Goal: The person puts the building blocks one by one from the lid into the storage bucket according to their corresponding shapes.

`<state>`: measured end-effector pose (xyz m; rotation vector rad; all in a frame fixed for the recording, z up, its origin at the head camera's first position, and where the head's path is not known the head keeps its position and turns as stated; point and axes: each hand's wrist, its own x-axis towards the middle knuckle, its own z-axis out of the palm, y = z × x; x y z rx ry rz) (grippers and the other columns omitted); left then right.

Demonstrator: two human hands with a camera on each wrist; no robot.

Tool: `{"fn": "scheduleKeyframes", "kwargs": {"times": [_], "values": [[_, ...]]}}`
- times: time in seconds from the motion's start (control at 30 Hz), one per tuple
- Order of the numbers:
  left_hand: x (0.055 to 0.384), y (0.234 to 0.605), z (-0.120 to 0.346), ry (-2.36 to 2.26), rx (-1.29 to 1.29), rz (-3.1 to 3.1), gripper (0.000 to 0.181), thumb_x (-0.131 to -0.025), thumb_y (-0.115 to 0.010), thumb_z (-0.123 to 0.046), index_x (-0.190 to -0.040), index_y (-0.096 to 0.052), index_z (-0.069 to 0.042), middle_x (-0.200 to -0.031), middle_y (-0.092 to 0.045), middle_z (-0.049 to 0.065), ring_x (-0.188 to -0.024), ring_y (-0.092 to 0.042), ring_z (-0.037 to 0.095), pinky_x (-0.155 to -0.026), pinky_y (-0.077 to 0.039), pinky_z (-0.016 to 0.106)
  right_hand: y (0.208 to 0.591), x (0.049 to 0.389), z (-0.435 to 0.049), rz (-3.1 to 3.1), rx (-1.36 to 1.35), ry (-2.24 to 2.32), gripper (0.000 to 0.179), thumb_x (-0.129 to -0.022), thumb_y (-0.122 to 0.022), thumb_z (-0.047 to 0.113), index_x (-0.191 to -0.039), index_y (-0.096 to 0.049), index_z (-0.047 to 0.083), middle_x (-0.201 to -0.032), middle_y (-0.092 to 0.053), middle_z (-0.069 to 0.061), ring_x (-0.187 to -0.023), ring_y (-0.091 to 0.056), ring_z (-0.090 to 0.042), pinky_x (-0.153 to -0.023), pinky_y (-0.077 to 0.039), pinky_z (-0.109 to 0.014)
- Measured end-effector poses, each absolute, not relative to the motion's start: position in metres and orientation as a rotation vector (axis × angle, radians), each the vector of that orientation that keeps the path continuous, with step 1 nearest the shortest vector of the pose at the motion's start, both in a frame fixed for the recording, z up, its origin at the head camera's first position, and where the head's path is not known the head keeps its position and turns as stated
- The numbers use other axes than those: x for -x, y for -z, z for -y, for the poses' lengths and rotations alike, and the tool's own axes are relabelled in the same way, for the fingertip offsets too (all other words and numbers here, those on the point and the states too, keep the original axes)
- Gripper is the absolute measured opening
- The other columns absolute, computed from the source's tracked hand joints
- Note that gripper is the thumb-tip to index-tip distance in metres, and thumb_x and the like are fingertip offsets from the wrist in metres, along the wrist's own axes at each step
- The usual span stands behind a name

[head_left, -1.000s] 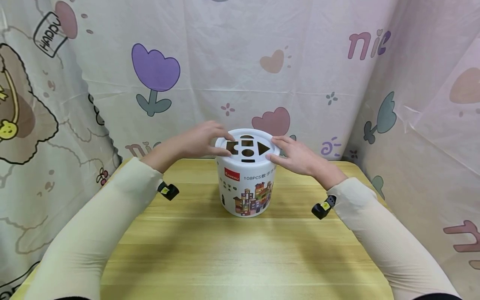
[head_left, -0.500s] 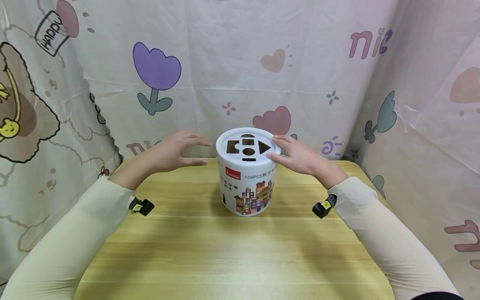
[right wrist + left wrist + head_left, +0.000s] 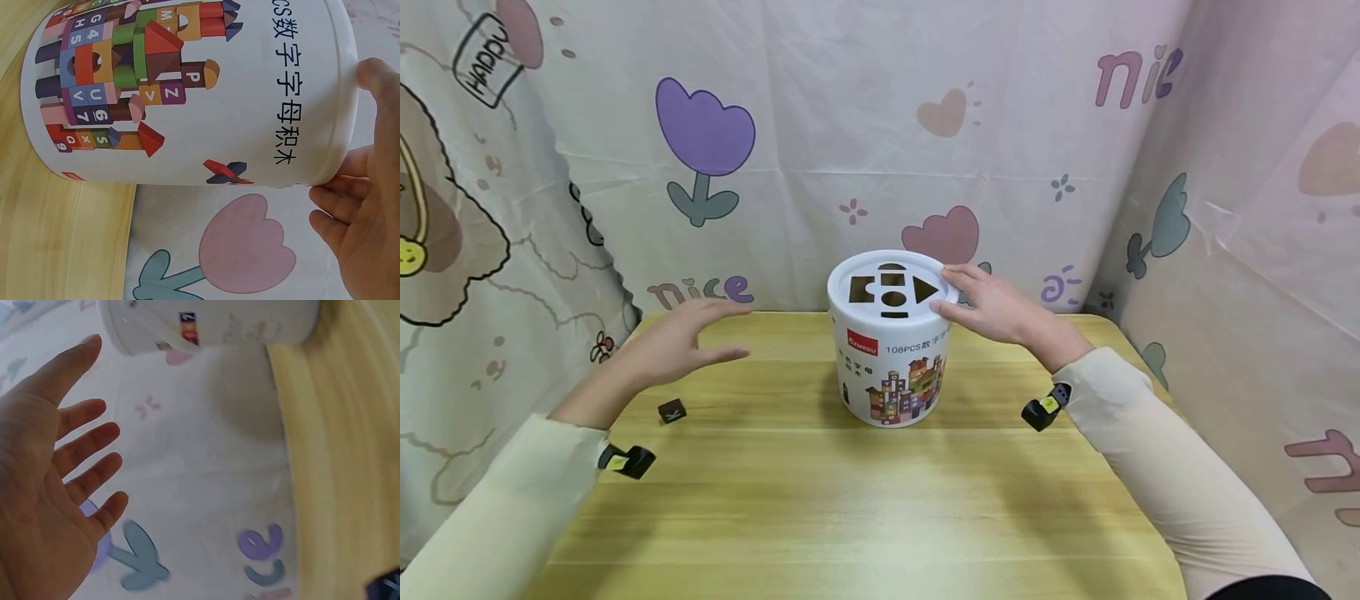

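Observation:
A white cylindrical block bucket (image 3: 891,375) stands upright on the table, with pictures of building blocks on its side. Its white lid (image 3: 842,286) has several shaped holes. My right hand (image 3: 996,308) rests on the lid's right rim, thumb in front and fingers farther back, as the right wrist view (image 3: 359,206) also shows from the side. Well left of the bucket, my left hand (image 3: 673,346) hovers with spread fingers and holds nothing. Below it on the table lies a small dark block (image 3: 672,411) marked with a white letter, partly seen in the left wrist view's corner (image 3: 384,589).
The wooden table (image 3: 865,508) ends at a patterned curtain (image 3: 820,108) behind the bucket. More curtain hangs on both sides. A black wrist camera (image 3: 627,461) sits on the left sleeve and another (image 3: 1045,407) on the right.
My left hand has left the lid and moved left and down toward the near side. The dark block, formerly hidden by that arm, now shows. My right hand has stayed on the rim.

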<state>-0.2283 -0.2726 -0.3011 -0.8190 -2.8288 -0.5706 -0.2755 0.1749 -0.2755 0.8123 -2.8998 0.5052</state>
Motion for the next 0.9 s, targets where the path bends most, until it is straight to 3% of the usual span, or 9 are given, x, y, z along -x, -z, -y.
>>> {"fn": "scheduleKeyframes", "kwargs": {"times": [0.9], "values": [[0.214,0.405,0.373,0.853,0.450,2.934,0.073,-0.090,-0.071,-0.038,-0.141,-0.045,0.006,-0.142,-0.042,0.033,-0.129,-0.034,0.055,-0.096,-0.031,0.071,0.277,0.276,-0.175,2.902,-0.799,-0.526,0.080,-0.095,-0.043,0.064,-0.153,-0.034,0.008,-0.157,-0.030,-0.011,-0.139,-0.034,-0.036,-0.112,-0.031,-0.053]]}}
